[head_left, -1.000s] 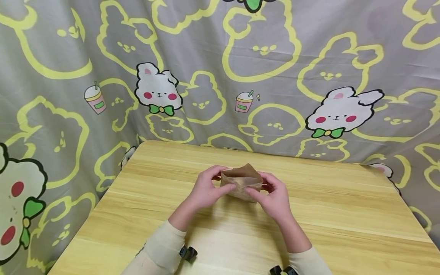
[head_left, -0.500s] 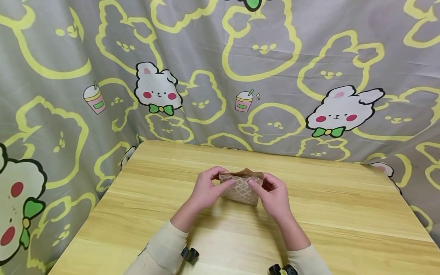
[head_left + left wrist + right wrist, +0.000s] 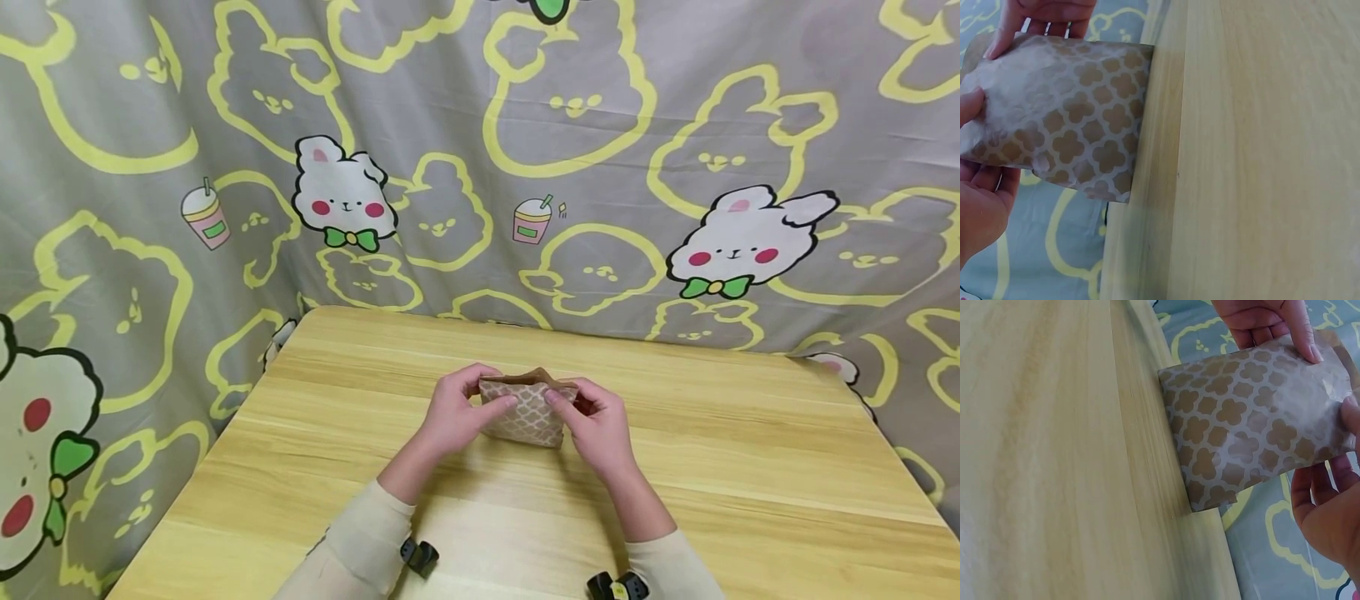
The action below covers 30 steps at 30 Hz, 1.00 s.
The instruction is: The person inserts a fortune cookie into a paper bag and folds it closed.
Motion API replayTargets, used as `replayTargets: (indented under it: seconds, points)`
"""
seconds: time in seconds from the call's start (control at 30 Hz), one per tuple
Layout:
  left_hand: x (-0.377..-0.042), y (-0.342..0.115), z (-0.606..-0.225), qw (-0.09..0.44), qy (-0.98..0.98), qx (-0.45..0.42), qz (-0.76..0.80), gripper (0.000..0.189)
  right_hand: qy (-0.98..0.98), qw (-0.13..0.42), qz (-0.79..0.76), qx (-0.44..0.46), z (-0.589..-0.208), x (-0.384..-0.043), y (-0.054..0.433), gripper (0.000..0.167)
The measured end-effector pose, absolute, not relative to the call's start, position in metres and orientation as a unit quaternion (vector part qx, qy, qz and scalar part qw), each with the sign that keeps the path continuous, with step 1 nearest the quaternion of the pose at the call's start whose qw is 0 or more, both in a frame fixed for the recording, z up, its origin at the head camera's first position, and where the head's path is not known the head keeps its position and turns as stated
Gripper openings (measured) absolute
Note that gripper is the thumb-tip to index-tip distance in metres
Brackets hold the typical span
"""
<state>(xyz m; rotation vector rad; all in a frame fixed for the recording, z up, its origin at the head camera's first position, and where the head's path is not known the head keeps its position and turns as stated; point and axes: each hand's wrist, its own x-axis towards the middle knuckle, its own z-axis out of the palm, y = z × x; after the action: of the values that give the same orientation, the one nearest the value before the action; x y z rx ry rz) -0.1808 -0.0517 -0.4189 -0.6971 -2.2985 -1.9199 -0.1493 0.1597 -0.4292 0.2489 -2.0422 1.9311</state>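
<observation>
A brown paper bag [image 3: 522,423] with a pale lattice pattern is held upright over the middle of the wooden table, its mouth uppermost and parted a little. My left hand [image 3: 452,414] grips its left side near the mouth, thumb on the front. On the opposite side my right hand [image 3: 602,427] pinches the upper corner the same way. Both wrist views show the patterned front of the bag [image 3: 1079,115], creased and shiny near the mouth. Its bottom edge lies at or just above the tabletop; I cannot tell which. The inside of the bag is hidden.
The light wooden table [image 3: 360,375] spreads out around the hands. A grey curtain [image 3: 450,100] with yellow outlines and white rabbits hangs behind it and along the left. Black wrist straps [image 3: 418,557] sit on the cream sleeves.
The bag's mouth has narrowed from wide to a slim gap, and its front has tipped up so that the pattern shows clearly. Both hands have stayed on its sides, moving only slightly.
</observation>
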Motion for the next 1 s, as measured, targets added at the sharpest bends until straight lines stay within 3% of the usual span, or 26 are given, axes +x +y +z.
replayTargets:
  seconds: [0.3, 0.53, 0.73, 1.0]
  points:
    - [-0.163, -0.051, -0.388, 0.048, -0.750, -0.240, -0.614, 0.010, -0.717, 0.184, 0.656, 0.150, -0.424, -0.149, 0.157, 0.032]
    - [-0.164, -0.051, -0.389, 0.048, -0.748, -0.241, -0.617, 0.008, -0.730, 0.208, 0.641, 0.120, -0.403, -0.140, 0.147, 0.017]
    - [-0.173, -0.052, -0.403, 0.030, -0.741, -0.251, -0.622, 0.021, -0.714, 0.214, 0.656, 0.119, -0.407, -0.141, 0.148, 0.014]
    - [-0.184, -0.050, -0.427, 0.049, -0.746, -0.245, -0.617, 0.014, -0.712, 0.199, 0.665, 0.109, -0.411, -0.142, 0.150, 0.013]
